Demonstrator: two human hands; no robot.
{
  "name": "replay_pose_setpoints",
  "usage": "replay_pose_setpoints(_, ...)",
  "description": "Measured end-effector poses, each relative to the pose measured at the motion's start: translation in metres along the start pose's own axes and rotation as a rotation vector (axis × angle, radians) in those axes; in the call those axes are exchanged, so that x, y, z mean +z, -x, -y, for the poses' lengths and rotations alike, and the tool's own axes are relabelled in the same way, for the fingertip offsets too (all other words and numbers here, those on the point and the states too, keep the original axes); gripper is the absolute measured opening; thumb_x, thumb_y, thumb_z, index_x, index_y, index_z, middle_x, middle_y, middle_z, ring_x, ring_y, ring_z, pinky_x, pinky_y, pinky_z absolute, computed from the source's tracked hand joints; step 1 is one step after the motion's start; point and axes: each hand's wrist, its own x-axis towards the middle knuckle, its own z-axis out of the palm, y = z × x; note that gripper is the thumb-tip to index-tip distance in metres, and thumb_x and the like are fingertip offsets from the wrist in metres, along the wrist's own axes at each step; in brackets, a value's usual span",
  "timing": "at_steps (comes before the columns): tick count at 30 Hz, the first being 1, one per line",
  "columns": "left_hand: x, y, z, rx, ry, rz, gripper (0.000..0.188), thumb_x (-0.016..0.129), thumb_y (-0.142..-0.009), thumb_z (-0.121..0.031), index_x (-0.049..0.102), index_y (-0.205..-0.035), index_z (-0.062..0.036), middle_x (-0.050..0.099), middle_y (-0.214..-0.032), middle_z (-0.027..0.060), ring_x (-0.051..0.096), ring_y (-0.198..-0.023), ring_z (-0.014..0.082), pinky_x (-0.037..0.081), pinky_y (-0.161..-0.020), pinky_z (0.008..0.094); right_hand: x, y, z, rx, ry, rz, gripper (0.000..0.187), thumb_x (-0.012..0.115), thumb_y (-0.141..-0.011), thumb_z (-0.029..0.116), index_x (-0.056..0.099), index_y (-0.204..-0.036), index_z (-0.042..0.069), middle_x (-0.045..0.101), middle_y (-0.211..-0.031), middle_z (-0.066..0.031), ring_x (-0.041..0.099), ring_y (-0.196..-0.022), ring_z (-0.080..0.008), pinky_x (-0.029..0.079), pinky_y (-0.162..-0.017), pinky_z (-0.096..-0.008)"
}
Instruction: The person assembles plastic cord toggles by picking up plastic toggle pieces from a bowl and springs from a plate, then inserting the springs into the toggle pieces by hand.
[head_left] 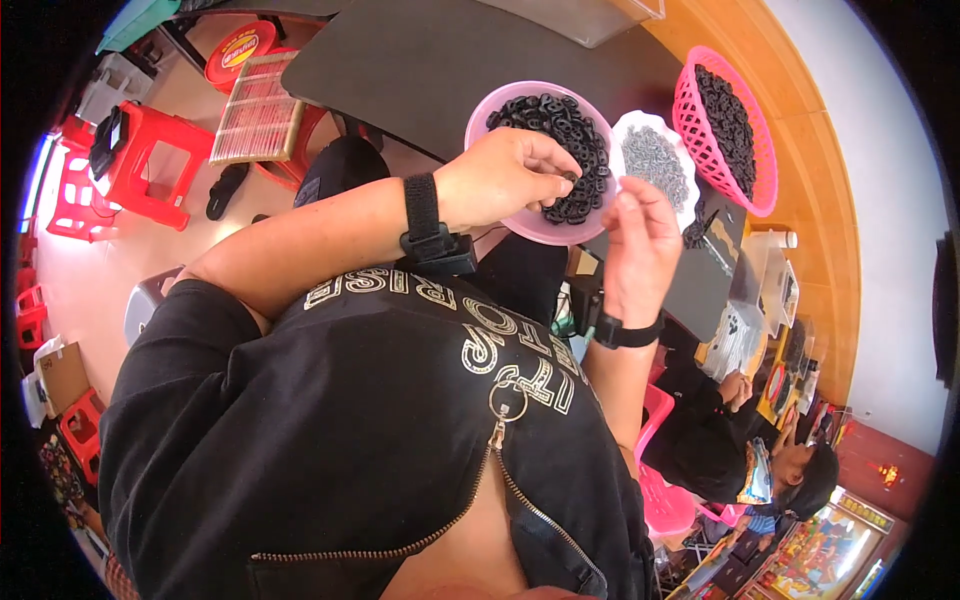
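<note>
My left hand [505, 180] reaches over a pink bowl [482, 112] heaped with small black ring-shaped pieces [585, 155]. Thumb and fingertips are pinched on one small black piece [570, 177], mostly hidden by the fingers. Beside the bowl's right rim, my right hand [642, 240] is raised with thumb and forefinger pressed together. Whatever is between those tips is too small to make out. Just beyond that hand stands a white scalloped dish [683, 150] full of small silver metal parts [652, 165], perhaps screws.
A pink lattice basket [765, 175] holds more black pieces at the right, on the dark table [400, 65]. Red stools [150, 165] and a slatted seat [258, 110] stand at the left. Another person [715, 430] sits at the lower right, near a pink chair [660, 490].
</note>
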Motion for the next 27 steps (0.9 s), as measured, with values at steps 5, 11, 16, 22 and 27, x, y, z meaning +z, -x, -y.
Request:
replay_pose_setpoints(5,0.006,0.001,0.003,0.018,0.017,0.045,0.019,0.058,-0.085,-0.004,0.061,-0.103,-0.0001,0.062,-0.087,0.0014,0.057,-0.078,0.0072,0.047,-0.072,0.0219,0.019,0.014,-0.007,-0.054,0.009,0.018,0.012,0.06,-0.085,-0.002,0.059,-0.096,0.0,0.056,-0.078,0.0009,0.051,-0.068,-0.0054,0.042,-0.064,-0.0183)
replay_pose_setpoints(11,0.005,0.002,0.004,-0.027,0.08,0.033,0.018,0.058,-0.085,-0.005,0.061,-0.103,-0.0011,0.062,-0.086,0.0002,0.055,-0.074,0.0057,0.046,-0.069,0.0205,0.025,0.022,-0.016,-0.082,0.095,0.054,0.012,0.061,-0.084,-0.003,0.058,-0.096,0.0,0.057,-0.081,0.0004,0.052,-0.071,-0.0048,0.042,-0.064,-0.0169)
replay_pose_setpoints(16,-0.014,-0.008,-0.012,0.219,-0.124,-0.121,0.021,0.059,-0.085,-0.007,0.06,-0.106,-0.0033,0.06,-0.077,-0.003,0.052,-0.066,0.0029,0.043,-0.06,0.0188,0.012,0.021,-0.009,-0.098,0.316,-0.093,0.017,0.055,-0.088,-0.003,0.063,-0.102,-0.001,0.058,-0.083,-0.0004,0.052,-0.071,-0.0053,0.043,-0.064,-0.0188)
replay_pose_setpoints(22,-0.039,-0.015,-0.015,0.317,-0.67,-0.193,0.018,0.055,-0.081,-0.002,0.06,-0.098,-0.0021,0.058,-0.073,0.0014,0.052,-0.065,0.0064,0.045,-0.062,0.0222,-0.025,0.017,-0.011,-0.131,0.245,-0.291,0.012,0.054,-0.09,0.005,0.06,-0.097,-0.002,0.06,-0.084,-0.0031,0.053,-0.069,-0.0076,0.044,-0.064,-0.0203)
replay_pose_setpoints(27,-0.046,-0.011,-0.016,0.296,-1.05,0.009,0.015,0.061,-0.076,-0.008,0.062,-0.09,-0.0046,0.061,-0.076,0.0114,0.06,-0.068,0.0223,0.049,-0.066,0.0323,-0.048,0.017,-0.027,-0.087,0.058,-0.314,0.012,0.057,-0.089,0.004,0.059,-0.098,-0.003,0.06,-0.084,-0.004,0.054,-0.07,-0.009,0.045,-0.064,-0.0211)
